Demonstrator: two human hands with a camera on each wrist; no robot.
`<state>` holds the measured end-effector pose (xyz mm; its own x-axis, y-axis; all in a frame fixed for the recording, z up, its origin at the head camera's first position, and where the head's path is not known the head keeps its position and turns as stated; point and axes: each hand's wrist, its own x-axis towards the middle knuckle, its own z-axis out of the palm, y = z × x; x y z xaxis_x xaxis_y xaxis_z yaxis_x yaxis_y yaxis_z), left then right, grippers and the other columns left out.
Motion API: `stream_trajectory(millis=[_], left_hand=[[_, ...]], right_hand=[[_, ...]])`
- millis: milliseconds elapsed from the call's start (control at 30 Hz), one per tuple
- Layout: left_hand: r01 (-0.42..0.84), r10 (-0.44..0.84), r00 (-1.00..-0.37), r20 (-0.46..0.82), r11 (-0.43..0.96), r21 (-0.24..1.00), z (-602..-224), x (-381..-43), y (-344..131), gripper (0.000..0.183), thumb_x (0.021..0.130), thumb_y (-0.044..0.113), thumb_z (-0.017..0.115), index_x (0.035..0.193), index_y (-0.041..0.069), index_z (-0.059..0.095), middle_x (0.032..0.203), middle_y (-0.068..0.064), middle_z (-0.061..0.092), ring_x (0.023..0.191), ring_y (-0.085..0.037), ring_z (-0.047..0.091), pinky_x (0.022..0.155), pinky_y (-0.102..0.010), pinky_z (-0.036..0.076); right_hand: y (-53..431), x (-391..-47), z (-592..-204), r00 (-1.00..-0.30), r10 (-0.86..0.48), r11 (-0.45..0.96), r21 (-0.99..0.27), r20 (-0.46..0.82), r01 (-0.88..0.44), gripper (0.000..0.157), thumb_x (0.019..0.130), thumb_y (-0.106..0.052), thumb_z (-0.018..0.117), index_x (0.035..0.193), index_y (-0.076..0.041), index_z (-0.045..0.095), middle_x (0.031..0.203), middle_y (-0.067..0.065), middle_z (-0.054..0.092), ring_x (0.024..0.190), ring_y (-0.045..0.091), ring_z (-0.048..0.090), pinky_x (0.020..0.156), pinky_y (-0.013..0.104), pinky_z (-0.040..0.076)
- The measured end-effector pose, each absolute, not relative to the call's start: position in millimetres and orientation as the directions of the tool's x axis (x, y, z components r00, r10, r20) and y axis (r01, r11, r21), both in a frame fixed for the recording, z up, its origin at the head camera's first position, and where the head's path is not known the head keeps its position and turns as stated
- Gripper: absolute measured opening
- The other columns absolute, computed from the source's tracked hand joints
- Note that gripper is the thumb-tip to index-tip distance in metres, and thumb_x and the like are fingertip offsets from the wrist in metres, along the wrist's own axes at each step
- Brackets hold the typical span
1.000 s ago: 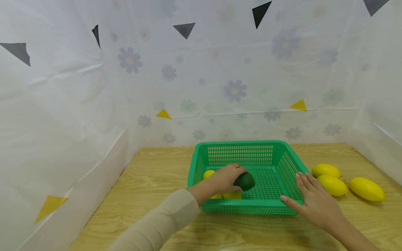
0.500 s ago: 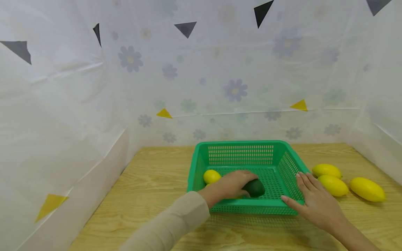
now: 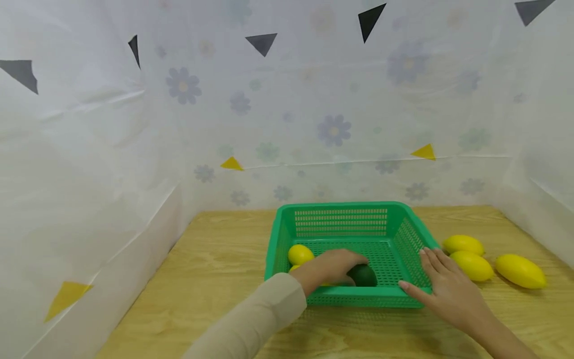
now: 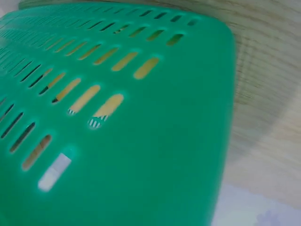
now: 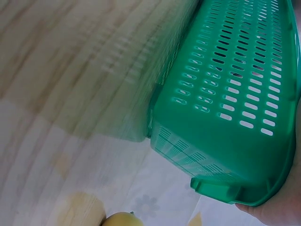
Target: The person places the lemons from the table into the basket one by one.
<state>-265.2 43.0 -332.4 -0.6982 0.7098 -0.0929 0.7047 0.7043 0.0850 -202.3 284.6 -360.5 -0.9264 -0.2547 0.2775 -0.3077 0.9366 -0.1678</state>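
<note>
Low in the green plastic basket, my left hand grips a dark green avocado, its fingers curled over the top. Part of the avocado is hidden by that hand and the front rim. A yellow lemon lies at the basket's left side, with more yellow fruit partly covered by the left wrist. My right hand rests with straight fingers on the right rim, thumb stretched toward the front corner. The left wrist view is filled by the slotted basket wall; yellow shows through its slots.
Beyond the right hand, several lemons lie on the wooden table: a rear lemon, a nearer one and one farther right. White flower-printed sheeting encloses the table's back and sides.
My left hand has carried the avocado rightward and down toward the basket's front wall, uncovering a lemon at the left. The right hand stays on the rim.
</note>
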Motion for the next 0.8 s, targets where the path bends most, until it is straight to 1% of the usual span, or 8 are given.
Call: stream_trajectory(millis=[133,300,400,500,667,800], left_hand=[[0.712,0.718,-0.687,-0.114,0.696,0.092,-335.8,-266.9,44.6,0.056,0.084,0.027,0.067,0.136,0.024,0.046,0.132,0.010,0.054,0.118,-0.007,0.052,0.092,-0.020,0.046],[0.725,0.733,-0.669,-0.121,0.680,0.110,-339.2,-266.5,46.3,0.052,0.085,0.020,0.066,0.134,0.020,0.050,0.131,0.007,0.055,0.118,-0.008,0.053,0.093,-0.018,0.045],[0.716,0.727,-0.676,-0.118,0.686,0.126,-340.2,-266.0,45.5,0.051,0.084,0.019,0.067,0.133,0.019,0.051,0.131,0.006,0.055,0.117,-0.008,0.053,0.092,-0.018,0.046],[0.710,0.722,-0.682,-0.115,0.692,0.130,-340.6,-266.7,44.8,0.050,0.084,0.021,0.068,0.132,0.020,0.052,0.131,0.007,0.055,0.118,-0.008,0.053,0.093,-0.018,0.046],[0.695,0.714,-0.690,-0.119,0.699,0.168,-338.2,-270.0,40.7,0.051,0.086,0.027,0.065,0.134,0.020,0.050,0.136,0.006,0.052,0.124,-0.010,0.049,0.097,-0.020,0.045],[0.680,0.702,-0.710,-0.050,0.703,0.211,-335.8,-272.3,31.1,0.051,0.089,0.035,0.060,0.135,0.017,0.049,0.137,0.003,0.051,0.127,-0.013,0.047,0.099,-0.024,0.044]], right_hand=[[282.9,-201.5,-361.6,-0.924,-0.250,0.939,-0.162,0.289,-0.305,0.089,0.089,-0.055,0.050,0.138,0.016,0.027,0.144,0.036,0.024,0.137,0.048,0.015,0.117,0.039,-0.012],[282.7,-200.9,-362.5,-0.926,-0.242,0.941,-0.163,0.290,-0.297,0.088,0.089,-0.054,0.050,0.138,0.015,0.028,0.144,0.035,0.024,0.137,0.047,0.017,0.118,0.042,-0.008],[282.2,-200.9,-362.4,-0.924,-0.245,0.941,-0.158,0.293,-0.299,0.088,0.089,-0.054,0.051,0.138,0.015,0.028,0.144,0.035,0.025,0.137,0.047,0.018,0.118,0.040,-0.008],[281.8,-200.4,-362.2,-0.922,-0.247,0.942,-0.150,0.297,-0.300,0.088,0.089,-0.054,0.051,0.138,0.016,0.028,0.144,0.035,0.025,0.137,0.047,0.018,0.118,0.037,-0.011],[281.7,-200.5,-362.5,-0.922,-0.247,0.942,-0.148,0.299,-0.300,0.088,0.089,-0.054,0.051,0.138,0.016,0.029,0.144,0.036,0.025,0.136,0.048,0.018,0.118,0.040,-0.008],[281.7,-201.5,-362.5,-0.922,-0.250,0.942,-0.143,0.295,-0.302,0.089,0.089,-0.054,0.050,0.138,0.016,0.028,0.144,0.036,0.025,0.137,0.048,0.017,0.118,0.040,-0.010]])
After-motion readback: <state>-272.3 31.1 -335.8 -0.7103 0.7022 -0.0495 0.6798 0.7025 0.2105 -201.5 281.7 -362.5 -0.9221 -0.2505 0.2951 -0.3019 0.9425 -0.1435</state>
